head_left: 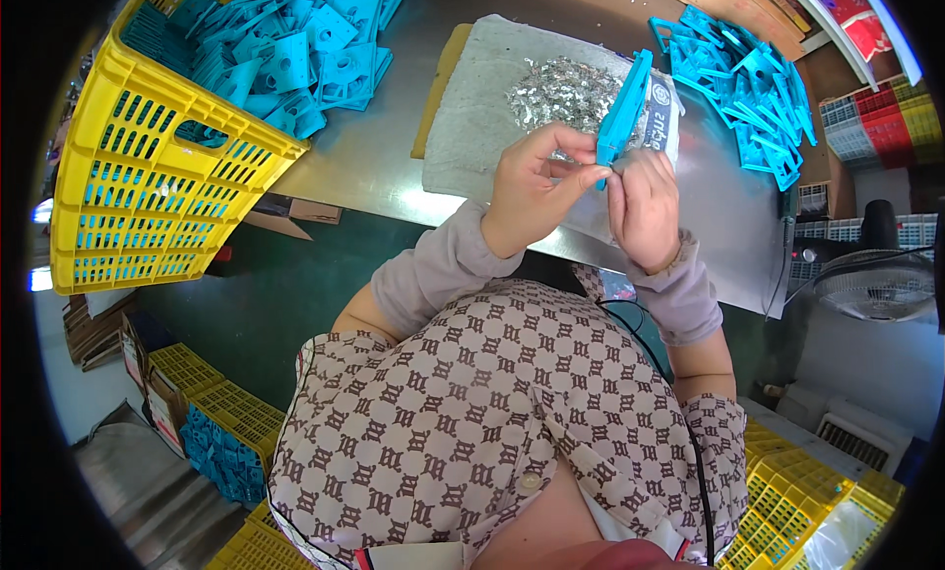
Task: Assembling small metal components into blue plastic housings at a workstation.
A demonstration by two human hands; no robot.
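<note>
My left hand [536,184] pinches a long, narrow blue plastic part [626,102] by its near end and holds it up at a slant, seen edge-on. Closed against that same end is my right hand [645,201], its fingers curled and its thumb pressed in; whatever lies between its fingertips is hidden. Beyond the hands, a heap of small silver metal clips [561,93] is spread on a pale grey cloth [458,142], partly covered by the blue part.
A yellow crate [162,211] stands at the left, beside a large pile of blue plastic parts [295,53] on the metal table [379,171]. More blue parts [738,88] lie at the far right. A fan [876,285] stands right of the table; yellow crates [231,412] sit lower down.
</note>
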